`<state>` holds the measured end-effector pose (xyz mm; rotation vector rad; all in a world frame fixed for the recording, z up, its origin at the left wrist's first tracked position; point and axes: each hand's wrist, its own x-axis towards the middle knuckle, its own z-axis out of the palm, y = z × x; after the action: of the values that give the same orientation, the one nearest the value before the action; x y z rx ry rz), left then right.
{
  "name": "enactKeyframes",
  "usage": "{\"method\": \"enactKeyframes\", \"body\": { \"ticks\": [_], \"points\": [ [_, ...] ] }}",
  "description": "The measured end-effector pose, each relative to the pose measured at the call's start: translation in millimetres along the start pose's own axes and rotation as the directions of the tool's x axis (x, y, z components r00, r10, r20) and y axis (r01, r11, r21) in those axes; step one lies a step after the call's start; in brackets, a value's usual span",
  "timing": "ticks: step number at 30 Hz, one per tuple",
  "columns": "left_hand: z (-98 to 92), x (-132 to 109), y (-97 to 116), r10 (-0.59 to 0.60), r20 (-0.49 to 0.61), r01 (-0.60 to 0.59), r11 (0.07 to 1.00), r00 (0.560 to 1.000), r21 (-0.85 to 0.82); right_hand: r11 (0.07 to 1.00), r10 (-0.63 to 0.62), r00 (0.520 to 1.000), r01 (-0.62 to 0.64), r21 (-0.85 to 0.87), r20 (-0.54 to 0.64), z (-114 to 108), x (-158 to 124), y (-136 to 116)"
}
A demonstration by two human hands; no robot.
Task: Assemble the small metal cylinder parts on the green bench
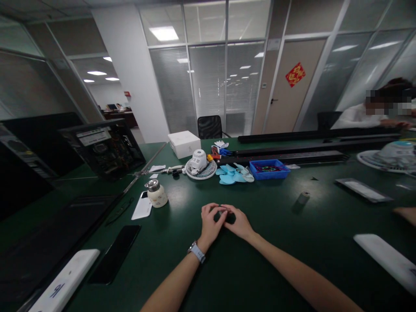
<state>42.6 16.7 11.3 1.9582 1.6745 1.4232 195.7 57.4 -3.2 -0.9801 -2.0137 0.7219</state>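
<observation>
Both hands meet over the green tabletop [182, 234] at the middle of the view. My left hand [211, 223], with a watch [196, 252] on its wrist, has its fingers curled around something small and dark. From the right, my right hand [239, 223] closes on the same spot, its fingertips touching those of the left. The fingers hide most of what lies between them, so I cannot make it out. Beyond the hands are light-blue fan blades [232, 174] and a white fan part [199, 164]. To the right a small metal cylinder [303, 198] stands on the table.
A blue tray [269, 175] holds wires. Left of the hands are a cream jar [157, 195], a white phone [142, 208] and a black phone [115, 255]. A white box [184, 145] sits farther back. A person [360, 117] is seated at far right.
</observation>
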Motion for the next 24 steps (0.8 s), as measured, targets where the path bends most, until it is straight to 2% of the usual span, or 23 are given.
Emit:
{"method": "enactKeyframes", "body": {
  "ticks": [3, 7, 10, 12, 15, 17, 21, 24],
  "points": [
    [-1.6, 6.3, -0.4, -0.002, -0.014, 0.002, 1.000, 1.000, -0.012, 1.000, -0.005, 1.000, 0.005, -0.001, -0.001, 0.9, 0.5, 1.7],
    [-28.7, 9.5, -16.0, -0.025, -0.031, 0.026, 0.999, 0.999, 0.038, 1.000, 0.004, 1.000, -0.004, -0.007, 0.018, -1.1, -0.1, -1.4],
    [-50.2, 5.6, -33.8, -0.110, 0.055, 0.097, 0.977, 0.992, 0.191, 1.000, 0.028, 0.999, -0.028, -0.005, 0.035, -4.4, -0.7, -5.7],
    [-57.5, 1.9, -43.1, -0.160, 0.150, 0.112, 0.952, 0.976, 0.283, 0.999, 0.043, 0.998, -0.043, -0.007, 0.041, -6.3, -0.9, -8.0],
    [-58.9, -1.9, -48.9, -0.169, 0.251, 0.069, 0.929, 0.953, 0.364, 0.999, 0.046, 0.999, -0.046, -0.003, 0.028, -6.6, -1.1, -10.9],
    [-57.3, -2.6, -48.6, -0.169, 0.274, 0.053, 0.921, 0.947, 0.387, 0.999, 0.045, 0.999, -0.045, -0.002, 0.026, -5.0, -1.0, -13.1],
    [-56.1, -0.7, -48.7, -0.190, 0.217, 0.099, 0.924, 0.958, 0.369, 0.998, 0.059, 0.998, -0.059, -0.029, 0.006, -9.8, -0.3, -12.0],
    [-56.2, 1.6, -53.6, -0.203, 0.123, 0.159, 0.942, 0.971, 0.296, 0.994, 0.079, 0.993, -0.085, -0.062, -0.090, -38.7, -3.1, 3.6]
  ]
}}
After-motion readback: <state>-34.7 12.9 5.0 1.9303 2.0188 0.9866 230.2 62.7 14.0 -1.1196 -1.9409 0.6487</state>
